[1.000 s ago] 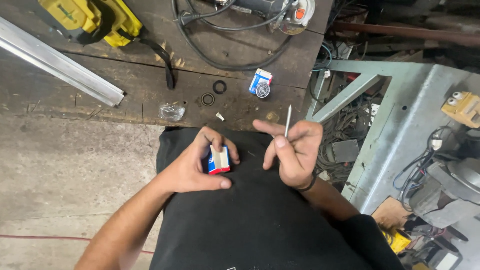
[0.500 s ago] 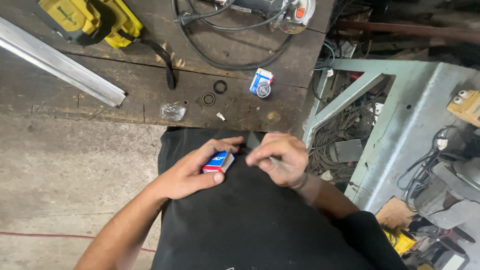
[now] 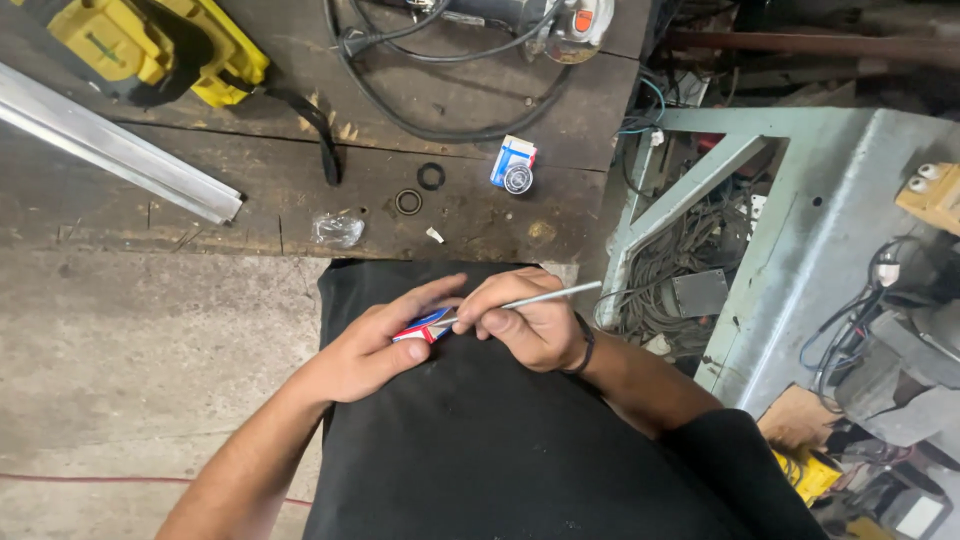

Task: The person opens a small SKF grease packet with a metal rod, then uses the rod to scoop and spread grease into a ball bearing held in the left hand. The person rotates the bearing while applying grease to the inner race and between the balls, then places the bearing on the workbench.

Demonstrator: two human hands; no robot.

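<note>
The thin metal rod point(image 3: 545, 296) now lies level instead of upright, the right hand point(image 3: 530, 325) pinching it, tip at the small red-blue box point(image 3: 422, 325). The left hand point(image 3: 375, 345) clasps that box against the black shirt. Beyond, the worn wooden desk point(image 3: 250, 200) carries cables, rings and a second box above the concrete floor point(image 3: 130, 380).

Rough wooden bench point(image 3: 480, 110) (metal rod point(image 3: 545, 296))

Both hands close together at the lap, left hand point(image 3: 372, 345) fingers curled; right hand point(image 3: 530, 325) pinched shut, forearms bare
</note>
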